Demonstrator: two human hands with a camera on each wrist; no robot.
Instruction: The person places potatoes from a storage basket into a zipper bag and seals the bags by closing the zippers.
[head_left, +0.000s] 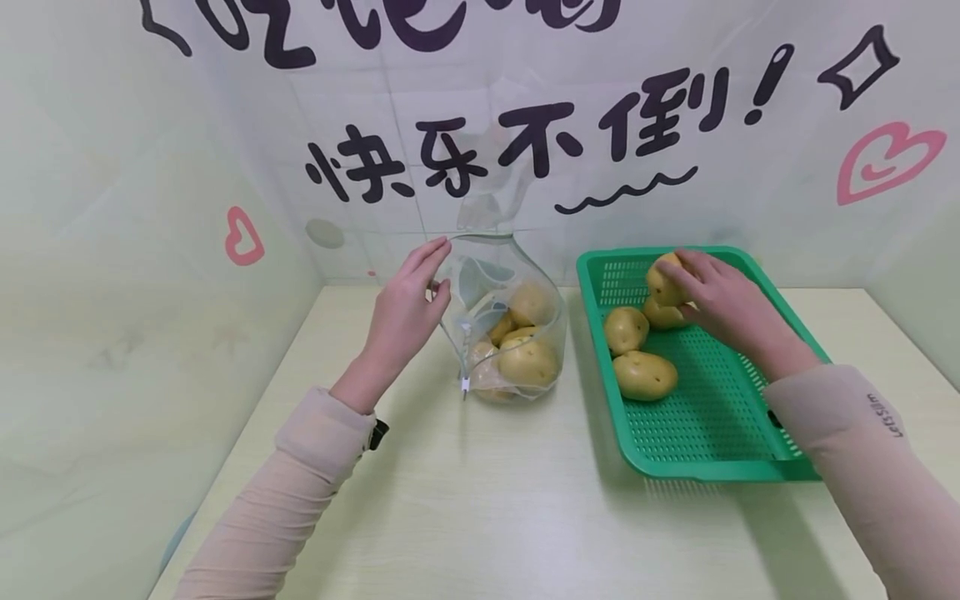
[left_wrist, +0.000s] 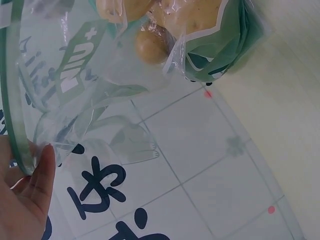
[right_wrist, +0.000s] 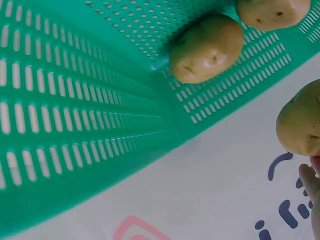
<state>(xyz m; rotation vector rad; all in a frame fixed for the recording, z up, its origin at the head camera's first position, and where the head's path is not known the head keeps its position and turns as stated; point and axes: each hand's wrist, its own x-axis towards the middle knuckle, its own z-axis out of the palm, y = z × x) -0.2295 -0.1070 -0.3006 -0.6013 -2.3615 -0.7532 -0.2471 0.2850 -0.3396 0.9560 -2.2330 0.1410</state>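
Note:
My left hand (head_left: 405, 308) pinches the rim of a clear zip bag (head_left: 486, 239), which stands with its mouth spread. Several potatoes (head_left: 528, 361) lie in the bag; the left wrist view shows green print on its film (left_wrist: 80, 65). Over the back of a green basket (head_left: 720, 471), my right hand (head_left: 723, 304) grips a potato (head_left: 664, 282). In the right wrist view that held potato (right_wrist: 302, 122) is above the rim, with fingertips at its underside. Below it, another potato (head_left: 662, 315) is partly hidden, beside two more potatoes (head_left: 645, 375) along the basket's left side.
The basket stands on a pale table (head_left: 510, 500), right of the bag. A white slider (head_left: 465, 384) hangs at the bag's near edge. Behind the table rises a printed wall sheet (head_left: 420, 100) with dark characters, and a pale wall (head_left: 112, 292) borders the left.

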